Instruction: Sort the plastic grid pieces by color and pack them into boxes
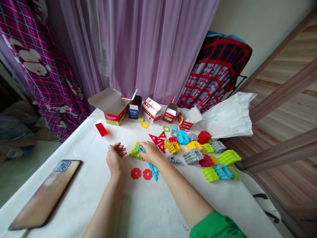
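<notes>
My right hand [150,152] has its fingers on a small blue plastic building piece [141,149], which lies over or beside green triangular pieces [135,153]. Its fingertips are partly hidden behind the hand. Just left of these, my left hand [116,160] rests with fingers loosely curled and apart, holding nothing. Below my right hand lies a blue triangular piece [154,171], partly under the forearm. Beside it are two red flower-shaped discs [136,173]. Red triangular pieces [158,141] lie beyond my right hand.
Stacks of notched pieces, such as grey [193,156] and yellow-green [229,157], spread to the right. Along the back stand several open boxes, including a large red one [116,117], and a white bag [226,115]. A red rectangular piece [101,129] and a phone [47,195] lie left.
</notes>
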Tool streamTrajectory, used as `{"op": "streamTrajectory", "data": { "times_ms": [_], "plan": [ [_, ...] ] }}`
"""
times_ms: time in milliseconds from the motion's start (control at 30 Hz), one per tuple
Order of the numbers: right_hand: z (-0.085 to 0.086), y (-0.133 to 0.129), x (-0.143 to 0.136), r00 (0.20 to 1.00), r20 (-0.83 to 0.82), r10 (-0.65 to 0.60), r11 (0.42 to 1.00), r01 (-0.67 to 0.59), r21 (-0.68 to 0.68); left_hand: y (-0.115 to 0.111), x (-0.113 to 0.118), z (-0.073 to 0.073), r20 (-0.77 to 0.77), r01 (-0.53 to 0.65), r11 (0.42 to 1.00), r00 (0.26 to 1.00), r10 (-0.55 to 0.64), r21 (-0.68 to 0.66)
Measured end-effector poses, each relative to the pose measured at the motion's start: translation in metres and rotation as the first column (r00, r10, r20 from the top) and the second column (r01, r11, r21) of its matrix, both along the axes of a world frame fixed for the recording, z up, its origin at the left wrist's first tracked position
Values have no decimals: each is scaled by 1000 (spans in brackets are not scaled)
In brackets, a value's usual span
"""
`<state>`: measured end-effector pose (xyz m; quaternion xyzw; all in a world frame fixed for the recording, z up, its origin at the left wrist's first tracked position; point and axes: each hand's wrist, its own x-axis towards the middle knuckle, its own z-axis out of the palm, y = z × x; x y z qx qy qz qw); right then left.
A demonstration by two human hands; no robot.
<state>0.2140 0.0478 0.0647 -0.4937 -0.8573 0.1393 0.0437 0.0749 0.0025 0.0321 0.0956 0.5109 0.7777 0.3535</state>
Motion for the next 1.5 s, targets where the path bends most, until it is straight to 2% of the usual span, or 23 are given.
{"op": "streamTrajectory", "data": {
  "times_ms": [200,333,433,533,600,733,800,867,933,1067,1300,1400,1500],
  "plan": [
    [-3,1,12,999,-17,-47,999,47,27,0,4,-2,-17,18,1000,1000,-18,6],
    [-6,4,29,1000,-2,18,999,-18,38,-1,5,-2,-37,30,999,999,-30,12],
    [4,9,46,1000,-26,18,997,-16,74,-2,6,-2,-49,33,999,998,-32,9],
    [22,6,61,997,-38,-71,986,76,149,-1,6,-2,-59,36,999,998,-36,6],
    [30,-5,67,997,-5,-77,990,77,119,-1,6,-3,-66,37,999,997,-36,3],
    [33,-35,72,986,109,129,992,-126,-29,-1,7,-3,-72,38,999,997,-38,1],
    [31,-48,73,964,139,226,974,-221,-46,-1,8,-2,-71,39,999,997,-39,4],
    [31,-57,73,946,177,271,962,-267,-46,-1,8,-1,-67,39,999,997,-38,6],
    [30,-64,72,942,232,243,970,-242,-34,-2,8,-1,-62,39,999,997,-38,7],
    [28,-74,61,948,314,53,998,-64,22,-1,8,0,-55,38,999,998,-38,1],
    [20,-80,44,926,351,-136,987,156,-29,-1,8,-1,-60,41,999,997,-40,0],
    [26,-73,45,934,320,-162,984,179,-24,-1,7,-2,-53,46,999,998,-46,3],
    [35,-54,45,947,272,-170,985,164,44,-1,7,-1,-42,49,999,998,-49,5]
  ]
}}
